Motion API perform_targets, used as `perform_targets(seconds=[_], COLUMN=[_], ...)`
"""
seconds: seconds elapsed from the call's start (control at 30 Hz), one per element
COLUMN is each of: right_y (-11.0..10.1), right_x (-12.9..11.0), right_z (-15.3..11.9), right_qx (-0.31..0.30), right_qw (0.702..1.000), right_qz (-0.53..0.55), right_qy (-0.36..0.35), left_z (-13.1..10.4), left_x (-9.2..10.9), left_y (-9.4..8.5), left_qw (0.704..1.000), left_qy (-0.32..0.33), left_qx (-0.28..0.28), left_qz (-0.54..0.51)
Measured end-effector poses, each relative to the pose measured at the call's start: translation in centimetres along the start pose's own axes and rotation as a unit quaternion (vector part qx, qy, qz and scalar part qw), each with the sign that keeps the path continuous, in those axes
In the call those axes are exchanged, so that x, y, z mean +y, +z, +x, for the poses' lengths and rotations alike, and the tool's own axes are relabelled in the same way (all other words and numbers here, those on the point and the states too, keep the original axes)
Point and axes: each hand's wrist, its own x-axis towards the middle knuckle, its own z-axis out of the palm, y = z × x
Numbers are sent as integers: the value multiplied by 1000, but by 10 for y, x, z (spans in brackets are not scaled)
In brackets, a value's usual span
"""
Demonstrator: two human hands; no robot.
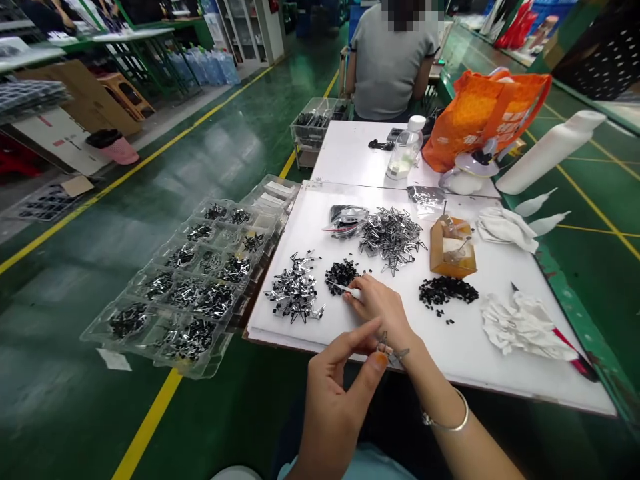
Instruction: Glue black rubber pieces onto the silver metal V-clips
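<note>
Near the table's front edge, my left hand [343, 393] pinches small metal wire clips [393, 352] between thumb and forefinger. Beyond it my right hand [377, 303], with a bracelet on its wrist, grips a thin pointed tool with a white handle [354, 292]. The tool's tip reaches into a pile of small black pieces [341, 275]. To the left lies a heap of metal clips with black parts [296, 291]. Behind my right hand is a bigger heap of bare metal clips [391, 237]. A second black pile [447, 291] sits to the right.
A compartment tray [187, 280] stands left of the white table [350, 185]. On the table are a small box [453, 250], crumpled cloths [525, 327], a red-handled knife [575, 357], a clear bottle [405, 148], a white bottle [550, 152] and an orange bag [480, 117]. A person [395, 63] sits ahead.
</note>
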Motion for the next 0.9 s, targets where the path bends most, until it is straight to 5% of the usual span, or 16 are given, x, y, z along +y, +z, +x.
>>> perform_targets(seconds=[0.17, 0.4, 0.7, 0.9], right_y=[-14, -56, -85, -85], right_x=[14, 29, 18, 20], right_z=[-13, -75, -121, -127], right_qx=[55, 166, 176, 184], right_qw=[966, 822, 669, 656], right_qz=[249, 529, 709, 720], right_qy=[44, 129, 138, 131], left_z=[3, 12, 22, 21], left_x=[2, 1, -6, -5], left_y=[3, 13, 22, 23], left_qw=[999, 999, 999, 999], left_qy=[-18, -16, -27, -35], left_qx=[25, 16, -6, -9], left_qz=[9, -40, -39, -40])
